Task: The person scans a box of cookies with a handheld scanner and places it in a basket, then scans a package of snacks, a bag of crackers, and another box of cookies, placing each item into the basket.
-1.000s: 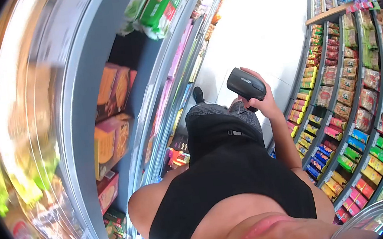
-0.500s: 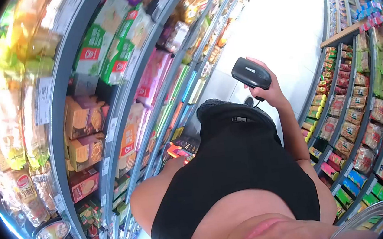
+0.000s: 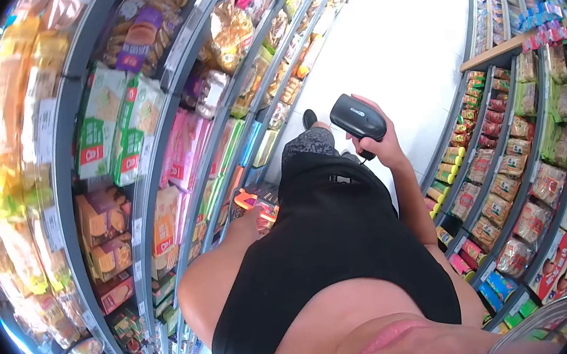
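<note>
My right hand (image 3: 388, 149) is closed around a black barcode scanner (image 3: 358, 118) in front of my body. Its thumb and fingers wrap the grip, and a thin dark cable hangs below. Low on the left, beside the shelving, my left hand (image 3: 252, 220) is partly hidden by my arm and body. It appears closed on an orange-edged black handheld device (image 3: 267, 206), of which only a part shows.
Tall shelving (image 3: 65, 172) with packed boxes and bags runs close along my left. More shelves (image 3: 525, 144) with bagged snacks stand on the right. Pale floor (image 3: 413, 32) stretches ahead between them. One dark shoe (image 3: 309, 119) shows below.
The view has shifted, with the left shelves sliding down and left. A shoe and patterned trouser leg now show more. Both hands keep their holds.
</note>
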A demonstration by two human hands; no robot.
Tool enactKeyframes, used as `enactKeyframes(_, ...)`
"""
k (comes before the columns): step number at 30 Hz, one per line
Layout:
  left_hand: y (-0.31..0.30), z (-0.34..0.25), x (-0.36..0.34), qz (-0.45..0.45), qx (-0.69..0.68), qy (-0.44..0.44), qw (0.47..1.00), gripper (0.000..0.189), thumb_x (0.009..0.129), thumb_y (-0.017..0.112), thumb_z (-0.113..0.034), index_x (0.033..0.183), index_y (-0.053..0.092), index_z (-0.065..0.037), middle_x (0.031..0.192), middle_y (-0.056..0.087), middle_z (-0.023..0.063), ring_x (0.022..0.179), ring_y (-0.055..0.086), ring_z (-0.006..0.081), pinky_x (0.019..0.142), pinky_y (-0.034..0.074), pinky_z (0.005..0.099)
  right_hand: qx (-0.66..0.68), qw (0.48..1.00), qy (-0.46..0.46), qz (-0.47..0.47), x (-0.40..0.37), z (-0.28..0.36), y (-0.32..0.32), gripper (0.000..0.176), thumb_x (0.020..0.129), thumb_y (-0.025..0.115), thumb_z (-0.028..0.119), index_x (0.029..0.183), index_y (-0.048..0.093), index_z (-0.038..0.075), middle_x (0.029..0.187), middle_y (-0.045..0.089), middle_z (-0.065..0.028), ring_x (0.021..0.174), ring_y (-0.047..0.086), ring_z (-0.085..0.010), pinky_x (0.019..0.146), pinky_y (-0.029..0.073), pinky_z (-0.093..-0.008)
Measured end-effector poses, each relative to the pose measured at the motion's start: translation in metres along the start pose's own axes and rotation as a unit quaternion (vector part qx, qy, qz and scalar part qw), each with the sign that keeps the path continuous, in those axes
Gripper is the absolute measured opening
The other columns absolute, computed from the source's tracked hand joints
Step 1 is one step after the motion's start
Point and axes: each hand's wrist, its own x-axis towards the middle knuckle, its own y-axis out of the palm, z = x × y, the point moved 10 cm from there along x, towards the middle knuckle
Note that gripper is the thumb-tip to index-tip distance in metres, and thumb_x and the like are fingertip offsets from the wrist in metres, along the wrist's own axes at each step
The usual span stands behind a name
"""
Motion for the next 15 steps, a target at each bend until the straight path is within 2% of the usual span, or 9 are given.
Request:
enactKeyframes(3, -0.046, -0.059, 0.030, 0.041, -0.014, -0.026, 0.999, 0.044, 0.100, 0.065, -0.035, 0.137, 0.059, -0.010, 0.118, 0.071, 0.0113, 0.103, 0.070, 0.0267, 0.091, 0.057, 0.0434, 0.000, 1.000, 0.023, -0.006, 0.035, 0.000, -0.015, 0.104, 0.077, 0.094, 0.043, 0.156, 0.041, 0.000, 0.130, 0.066, -0.0128, 0.097, 0.070, -0.0167, 0.085, 0.057, -0.0307)
enactKeyframes(5, -0.069, -0.087, 0.055, 0.062, -0.029, -0.055, 0.996, 0.045, 0.099, 0.064, -0.033, 0.138, 0.057, -0.011, 0.119, 0.071, 0.0119, 0.104, 0.070, 0.0277, 0.091, 0.057, 0.0439, -0.028, 0.999, 0.002, -0.035, 0.068, 0.007, -0.022, 0.110, 0.075, 0.092, 0.050, 0.154, 0.039, -0.005, 0.094, 0.070, -0.0137, 0.068, 0.066, -0.0125, 0.059, 0.053, -0.0253)
enactKeyframes(8, -0.097, -0.113, 0.095, 0.083, -0.043, -0.067, 0.993, 0.046, 0.099, 0.064, -0.032, 0.140, 0.055, -0.012, 0.120, 0.070, 0.0128, 0.105, 0.070, 0.0292, 0.090, 0.057, 0.0447, -0.049, 0.997, 0.026, -0.045, 0.120, 0.007, -0.037, 0.111, 0.074, 0.092, 0.052, 0.154, 0.040, -0.004, 0.096, 0.070, -0.0142, 0.067, 0.066, -0.0130, 0.058, 0.053, -0.0253)
enactKeyframes(11, -0.120, -0.134, 0.134, 0.101, -0.056, -0.074, 0.991, 0.048, 0.098, 0.063, -0.030, 0.142, 0.053, -0.014, 0.121, 0.070, 0.0138, 0.105, 0.070, 0.0308, 0.090, 0.057, 0.0455, -0.060, 0.995, 0.082, -0.018, 0.167, 0.009, -0.052, 0.106, 0.075, 0.095, 0.044, 0.155, 0.041, -0.001, 0.129, 0.066, -0.0127, 0.098, 0.070, -0.0180, 0.085, 0.057, -0.0309)
enactKeyframes(15, -0.148, -0.159, 0.179, 0.120, -0.060, -0.075, 0.988, 0.050, 0.097, 0.062, -0.028, 0.144, 0.050, -0.016, 0.122, 0.070, 0.0150, 0.106, 0.070, 0.0328, 0.090, 0.057, 0.0466, -0.066, 0.993, 0.100, -0.017, 0.223, 0.022, -0.068, 0.106, 0.076, 0.094, 0.043, 0.156, 0.040, -0.001, 0.130, 0.066, -0.0129, 0.099, 0.070, -0.0186, 0.085, 0.057, -0.0318)
